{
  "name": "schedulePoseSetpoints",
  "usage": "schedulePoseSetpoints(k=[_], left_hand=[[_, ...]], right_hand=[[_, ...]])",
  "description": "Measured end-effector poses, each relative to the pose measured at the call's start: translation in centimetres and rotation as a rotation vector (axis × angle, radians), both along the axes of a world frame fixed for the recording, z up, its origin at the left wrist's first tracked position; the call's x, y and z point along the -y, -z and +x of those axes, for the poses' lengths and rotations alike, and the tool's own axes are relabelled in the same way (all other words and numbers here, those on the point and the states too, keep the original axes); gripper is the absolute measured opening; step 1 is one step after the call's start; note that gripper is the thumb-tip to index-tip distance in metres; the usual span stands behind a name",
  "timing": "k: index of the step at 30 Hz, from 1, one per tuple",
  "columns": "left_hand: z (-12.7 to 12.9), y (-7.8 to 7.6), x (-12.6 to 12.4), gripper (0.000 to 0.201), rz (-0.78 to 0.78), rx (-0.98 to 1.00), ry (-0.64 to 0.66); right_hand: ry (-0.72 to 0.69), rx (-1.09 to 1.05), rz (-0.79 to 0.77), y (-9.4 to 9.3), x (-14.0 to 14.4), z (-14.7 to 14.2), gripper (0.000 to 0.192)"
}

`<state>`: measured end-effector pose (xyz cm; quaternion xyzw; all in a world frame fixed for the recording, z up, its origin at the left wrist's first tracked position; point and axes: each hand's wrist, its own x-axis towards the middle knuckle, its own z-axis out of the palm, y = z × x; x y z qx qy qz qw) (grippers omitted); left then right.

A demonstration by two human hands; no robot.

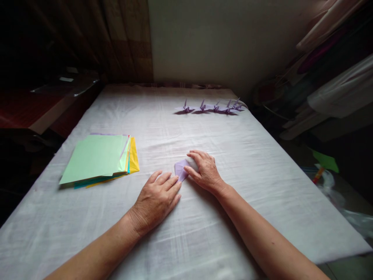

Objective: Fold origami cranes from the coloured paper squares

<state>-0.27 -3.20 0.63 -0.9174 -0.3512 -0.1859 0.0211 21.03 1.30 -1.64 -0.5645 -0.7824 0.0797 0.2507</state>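
Paper point(180, 168), lilac and folded small, lies flat on the cloth point(256, 186) between the two hands. The left hand point(157, 200) rests palm down, its fingers slightly apart, with the foremost tips at the paper's near edge; whether they press on it I cannot tell. The right hand point(205, 171) has its thumb over the paper's right side and its forefinger stretched beyond the far edge, thumb and fingers apart rather than pinched. Left of the paper sits a stack point(93, 159) of coloured sheets, pale green on top, yellow jutting out at the right. Purple cranes point(216, 108) stand in a row near the far right corner.
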Motion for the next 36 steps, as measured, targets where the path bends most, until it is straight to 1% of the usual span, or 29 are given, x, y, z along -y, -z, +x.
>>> schedulePoseSetpoints(k=[3,4,6,10,13,20,24,27,31,34,36], left_hand=[[0.1,0.0,0.1,0.023,0.019,-0.005,0.000],[0.1,-0.1,0.1,0.023,0.022,-0.009,0.000],[0.0,-0.2,0.1,0.024,0.019,-0.025,0.002],[-0.5,-0.4,-0.1,0.024,0.008,-0.044,0.033],[-0.9,-0.6,-0.2,0.023,0.004,-0.032,0.054],[-1.0,-0.5,-0.5,0.019,-0.037,0.013,0.067],[-0.9,-0.3,-0.6,0.019,-0.031,0.050,0.046],[-0.7,-0.1,-0.6,0.017,-0.009,0.063,0.035],[0.0,0.1,-0.9,0.015,0.006,0.068,0.008],[0.7,0.0,-1.4,0.015,-0.006,0.037,-0.002],[1.1,-0.2,-1.9,0.015,-0.011,-0.007,-0.001]], right_hand=[[0.015,0.122,-0.028,0.0,0.1,-0.6,0.068],[0.024,0.154,-0.048,0.0,0.1,-0.8,0.074],[0.044,0.190,-0.089,-0.1,-0.1,-1.0,0.077],[0.076,0.197,-0.112,-0.3,-0.2,-1.1,0.065],[0.059,0.188,-0.085,-0.3,-0.2,-1.0,0.057],[0.021,0.144,-0.051,0.0,-0.1,-0.7,0.048],[-0.008,0.102,-0.043,-0.2,-0.1,-0.5,0.034],[-0.015,0.030,-0.023,-0.1,-0.2,-0.4,0.023],[-0.017,-0.067,0.037,0.2,-0.3,-0.1,0.016],[0.000,-0.113,0.053,0.1,-0.2,0.1,0.011],[0.015,-0.121,0.037,-0.2,0.0,0.1,0.007]])
